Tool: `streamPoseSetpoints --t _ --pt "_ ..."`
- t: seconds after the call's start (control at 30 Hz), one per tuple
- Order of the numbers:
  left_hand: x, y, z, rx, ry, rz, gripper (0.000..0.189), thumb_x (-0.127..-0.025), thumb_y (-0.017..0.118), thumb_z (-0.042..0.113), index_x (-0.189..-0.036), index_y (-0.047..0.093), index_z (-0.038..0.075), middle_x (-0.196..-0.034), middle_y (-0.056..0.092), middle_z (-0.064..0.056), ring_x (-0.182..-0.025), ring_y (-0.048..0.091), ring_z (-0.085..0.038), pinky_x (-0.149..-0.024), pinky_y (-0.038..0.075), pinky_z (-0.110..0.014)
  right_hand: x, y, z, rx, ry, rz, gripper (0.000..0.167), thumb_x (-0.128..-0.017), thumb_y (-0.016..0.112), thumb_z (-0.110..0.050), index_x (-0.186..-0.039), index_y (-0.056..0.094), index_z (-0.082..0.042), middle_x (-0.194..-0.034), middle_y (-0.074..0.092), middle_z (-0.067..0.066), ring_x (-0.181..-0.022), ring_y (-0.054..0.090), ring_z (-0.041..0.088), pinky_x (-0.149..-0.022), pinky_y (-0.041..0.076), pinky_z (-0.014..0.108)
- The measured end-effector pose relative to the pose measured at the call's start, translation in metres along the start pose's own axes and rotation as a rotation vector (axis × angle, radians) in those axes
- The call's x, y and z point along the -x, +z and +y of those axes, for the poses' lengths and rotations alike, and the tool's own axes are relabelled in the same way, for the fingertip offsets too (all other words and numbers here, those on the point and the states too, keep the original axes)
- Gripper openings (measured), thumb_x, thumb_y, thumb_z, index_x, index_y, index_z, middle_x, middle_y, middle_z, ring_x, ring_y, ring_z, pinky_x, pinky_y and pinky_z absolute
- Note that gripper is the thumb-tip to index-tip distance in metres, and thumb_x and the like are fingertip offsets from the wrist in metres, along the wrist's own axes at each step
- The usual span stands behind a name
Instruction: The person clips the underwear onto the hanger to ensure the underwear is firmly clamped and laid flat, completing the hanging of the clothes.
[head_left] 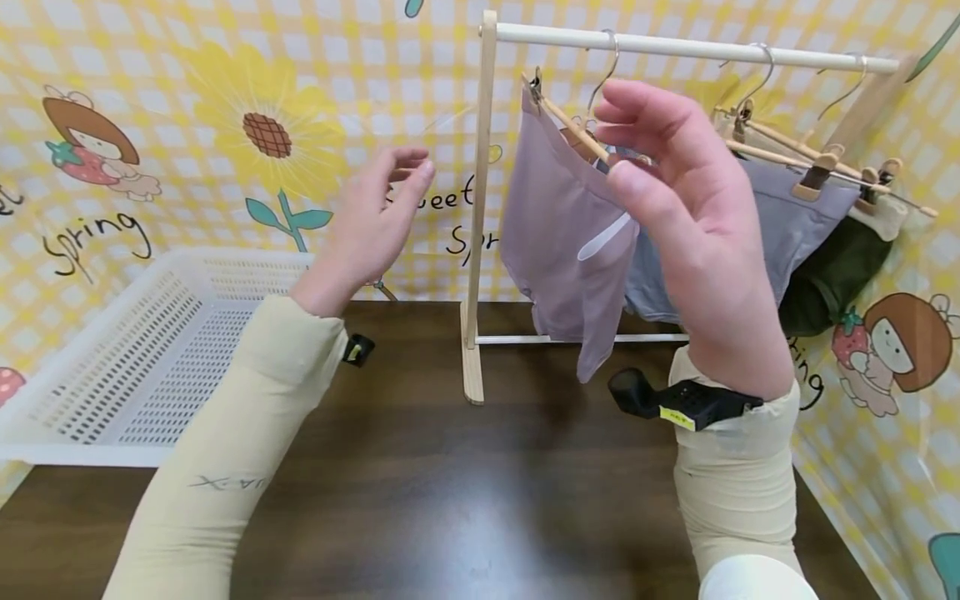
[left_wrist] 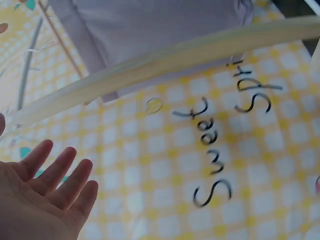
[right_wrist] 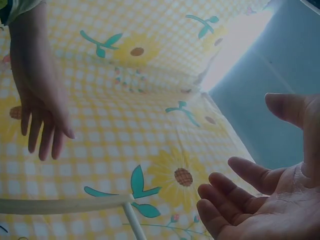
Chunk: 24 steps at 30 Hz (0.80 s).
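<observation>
My right hand (head_left: 708, 200) is raised in front of the clothes rack, its thumb and fingers spread apart. In the right wrist view, nothing lies between those fingers (right_wrist: 240, 195). Behind that hand in the head view, a clip hanger (head_left: 573, 129) hangs from the rail with mauve pants (head_left: 558, 208), a white drawstring dangling at their front. My left hand (head_left: 375, 217) floats left of the rack's wooden post (head_left: 483, 183), holding nothing. Its fingers appear loosely bent in the left wrist view, below the blurred post (left_wrist: 165, 60).
Along the white rail (head_left: 690, 48) hang more garments on clip hangers: grey-lilac shorts (head_left: 802, 204), a light blue garment (head_left: 652, 279) and dark green shorts (head_left: 840, 271). A white perforated basket (head_left: 135, 333) stands on the dark wooden table (head_left: 420, 483) at the left. Checked yellow cloth covers the walls.
</observation>
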<state>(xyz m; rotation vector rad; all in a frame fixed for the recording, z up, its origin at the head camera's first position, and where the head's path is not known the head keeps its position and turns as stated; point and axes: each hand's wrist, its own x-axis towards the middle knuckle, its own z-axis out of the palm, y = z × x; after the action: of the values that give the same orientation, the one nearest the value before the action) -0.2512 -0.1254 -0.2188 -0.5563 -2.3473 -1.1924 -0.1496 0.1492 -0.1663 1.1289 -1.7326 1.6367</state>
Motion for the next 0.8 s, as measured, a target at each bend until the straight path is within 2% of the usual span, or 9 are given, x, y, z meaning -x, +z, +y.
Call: streamPoseSetpoints --t 0.17,0.3,0.4,0.5,0.63,0.8 --pt "0.008 -0.03 0.009 -0.08 -0.037 -0.029 0.06 -0.106 0.038 0.056 -0.152 0.047 0.019 -0.153 0.046 0.006 -0.139 0.04 -0.012 -0.111 0.033 -0.04 -0.001 0.011 0.003 -0.033 0.041 -0.048 0.041 -0.098 0.057 -0.007 -0.139 0.058 -0.003 -0.141 0.051 0.019 -0.128 0.046 0.037 -0.109 0.035 0.043" --pt "0.008 -0.053 0.014 -0.156 -0.017 -0.016 0.059 -0.107 0.038 0.053 -0.154 0.045 0.018 -0.157 0.042 0.004 -0.143 0.036 -0.016 -0.116 0.026 -0.037 -0.006 0.02 0.005 -0.047 0.095 -0.053 0.04 -0.099 0.058 -0.009 -0.139 0.058 -0.004 -0.137 0.054 0.016 -0.129 0.048 0.032 -0.109 0.036 0.041" --pt "0.008 -0.068 0.012 -0.192 -0.005 -0.006 0.057 -0.108 0.039 0.048 -0.155 0.043 0.015 -0.158 0.04 0.0 -0.145 0.032 -0.017 -0.118 0.021 -0.035 -0.01 0.028 0.01 -0.042 0.122 -0.056 0.041 -0.099 0.056 -0.008 -0.139 0.056 0.0 -0.136 0.055 0.015 -0.128 0.049 0.029 -0.11 0.036 0.04" --pt "0.012 -0.082 0.008 -0.211 -0.019 -0.018 0.059 -0.109 0.039 0.046 -0.157 0.039 0.013 -0.156 0.042 -0.007 -0.142 0.035 -0.024 -0.116 0.024 -0.041 -0.014 0.037 0.021 -0.022 0.148 -0.076 0.041 -0.1 0.056 -0.006 -0.14 0.054 0.003 -0.135 0.056 0.014 -0.126 0.051 0.026 -0.11 0.037 0.037" --pt "0.019 -0.099 -0.003 -0.267 -0.036 -0.056 0.06 -0.109 0.038 0.044 -0.16 0.034 0.012 -0.155 0.041 -0.014 -0.142 0.034 -0.03 -0.116 0.023 -0.05 -0.018 0.05 0.04 0.008 0.243 -0.118 0.042 -0.102 0.057 -0.01 -0.142 0.052 0.001 -0.137 0.056 0.008 -0.125 0.052 0.02 -0.109 0.038 0.032" --pt "0.028 -0.11 -0.022 -0.337 -0.036 -0.124 0.061 -0.11 0.036 0.042 -0.161 0.028 0.01 -0.162 0.031 -0.014 -0.15 0.02 -0.032 -0.12 0.013 -0.053 -0.018 0.067 0.065 0.048 0.379 -0.176 0.043 -0.103 0.059 -0.018 -0.144 0.052 -0.005 -0.14 0.056 0.001 -0.125 0.052 0.012 -0.105 0.041 0.027"
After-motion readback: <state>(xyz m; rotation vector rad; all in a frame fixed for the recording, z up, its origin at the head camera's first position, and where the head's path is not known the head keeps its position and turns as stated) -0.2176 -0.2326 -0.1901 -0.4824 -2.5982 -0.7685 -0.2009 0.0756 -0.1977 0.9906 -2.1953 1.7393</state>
